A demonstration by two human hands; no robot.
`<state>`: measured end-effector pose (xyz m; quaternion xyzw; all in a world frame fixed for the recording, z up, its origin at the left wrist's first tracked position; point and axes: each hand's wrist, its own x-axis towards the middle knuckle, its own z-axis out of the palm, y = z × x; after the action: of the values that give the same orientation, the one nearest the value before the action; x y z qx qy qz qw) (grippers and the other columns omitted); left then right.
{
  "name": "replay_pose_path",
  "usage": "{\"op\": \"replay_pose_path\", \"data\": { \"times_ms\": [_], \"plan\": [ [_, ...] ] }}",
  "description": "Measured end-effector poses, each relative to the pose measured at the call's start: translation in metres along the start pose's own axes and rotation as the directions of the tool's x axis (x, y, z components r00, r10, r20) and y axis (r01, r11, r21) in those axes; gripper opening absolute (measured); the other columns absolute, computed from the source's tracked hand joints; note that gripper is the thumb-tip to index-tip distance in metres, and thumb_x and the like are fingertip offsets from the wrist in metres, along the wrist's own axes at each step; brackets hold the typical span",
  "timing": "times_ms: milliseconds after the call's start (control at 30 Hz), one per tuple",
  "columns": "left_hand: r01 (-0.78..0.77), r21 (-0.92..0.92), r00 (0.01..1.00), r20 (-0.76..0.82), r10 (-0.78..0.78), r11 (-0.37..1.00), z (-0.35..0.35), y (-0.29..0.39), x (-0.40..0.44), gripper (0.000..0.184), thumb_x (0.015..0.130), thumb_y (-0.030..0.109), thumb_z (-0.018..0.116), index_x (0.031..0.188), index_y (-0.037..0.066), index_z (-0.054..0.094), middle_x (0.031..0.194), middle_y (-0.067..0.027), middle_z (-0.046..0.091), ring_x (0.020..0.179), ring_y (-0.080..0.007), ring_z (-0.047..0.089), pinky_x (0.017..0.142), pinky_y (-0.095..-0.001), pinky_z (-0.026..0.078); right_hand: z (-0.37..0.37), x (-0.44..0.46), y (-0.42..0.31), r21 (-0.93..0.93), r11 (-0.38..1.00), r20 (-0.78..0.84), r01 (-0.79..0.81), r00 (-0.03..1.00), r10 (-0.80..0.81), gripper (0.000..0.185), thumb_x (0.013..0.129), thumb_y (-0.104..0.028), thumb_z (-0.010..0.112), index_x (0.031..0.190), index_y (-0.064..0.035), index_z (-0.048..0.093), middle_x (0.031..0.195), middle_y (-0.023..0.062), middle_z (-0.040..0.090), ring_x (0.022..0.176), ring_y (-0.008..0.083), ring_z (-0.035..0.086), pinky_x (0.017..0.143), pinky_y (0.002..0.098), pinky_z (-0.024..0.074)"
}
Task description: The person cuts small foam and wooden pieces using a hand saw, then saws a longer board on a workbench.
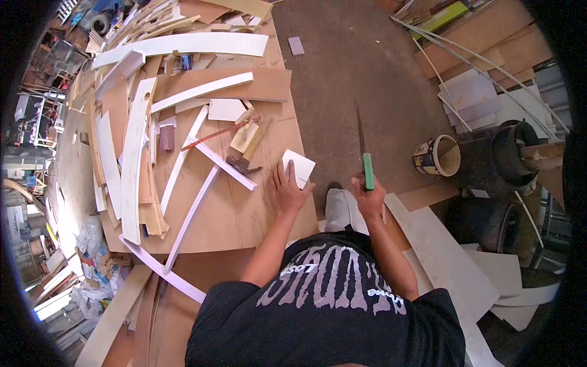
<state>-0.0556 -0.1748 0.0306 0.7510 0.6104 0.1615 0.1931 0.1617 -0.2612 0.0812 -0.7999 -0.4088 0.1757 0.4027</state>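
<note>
My left hand point(292, 191) lies with its fingers spread on a small white board point(299, 166), near the right edge of the wooden worktable point(244, 223). Held out past that edge, my right hand point(369, 194) is closed around a green-handled saw point(367, 171). Its thin dark blade points away from me and looks edge-on, clear of the board. Left of the white board, a claw hammer point(249, 147) with a wooden handle rests on the table. Close to the hammer are a red pencil-like stick point(215, 135) and a T-shaped joint of pale strips point(219, 164).
Long white and brown wood strips point(136, 162) pile up on the table's left and far side. On the floor at right stand a paint bucket point(445, 155) and a black drum point(495, 156). Large panels point(443, 257) lean beside my right arm. A small offcut point(296, 46) lies on the floor.
</note>
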Motion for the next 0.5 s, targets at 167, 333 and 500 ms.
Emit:
{"op": "replay_pose_path", "data": {
  "times_ms": [167, 333, 500],
  "plan": [
    [-0.119, -0.098, 0.986, 0.109, 0.129, 0.988, 0.003, -0.015, 0.018, 0.093, 0.071, 0.029, 0.087, 0.153, 0.017, 0.045, 0.167, -0.0180, 0.018, 0.153, -0.0393, 0.019, 0.124, -0.0502, 0.019, -0.031, 0.022, 0.012, 0.119, 0.992, 0.054, -0.040, 0.998, 0.033, 0.028, 0.087, -0.030, 0.080, 0.103, -0.0071, 0.072, 0.085, 0.0113, 0.073, 0.077, 0.0254, 0.071, 0.072, 0.0390, 0.0552],
    [-0.015, -0.090, 0.999, 0.051, 0.020, 0.996, 0.003, 0.005, 0.008, 0.076, 0.077, 0.025, 0.083, 0.146, 0.015, 0.054, 0.167, -0.0197, 0.018, 0.154, -0.0380, 0.017, 0.124, -0.0471, 0.023, -0.068, 0.053, 0.027, 0.072, 0.996, 0.167, -0.043, 0.985, 0.031, 0.027, 0.089, -0.028, 0.078, 0.103, -0.0055, 0.072, 0.087, 0.0129, 0.074, 0.079, 0.0247, 0.072, 0.073, 0.0394, 0.0560],
    [0.121, -0.166, 0.987, -0.081, -0.135, 0.979, 0.012, 0.050, -0.030, 0.061, 0.084, 0.026, 0.078, 0.136, 0.002, 0.059, 0.160, -0.0221, 0.034, 0.149, -0.0394, 0.031, 0.119, -0.0452, 0.031, -0.114, 0.079, 0.046, 0.164, 0.970, 0.352, -0.177, 0.930, 0.110, 0.030, 0.091, -0.031, 0.077, 0.100, -0.0033, 0.070, 0.075, 0.0079, 0.066, 0.069, 0.0159, 0.061, 0.066, 0.0367, 0.0512]
  ]
}}
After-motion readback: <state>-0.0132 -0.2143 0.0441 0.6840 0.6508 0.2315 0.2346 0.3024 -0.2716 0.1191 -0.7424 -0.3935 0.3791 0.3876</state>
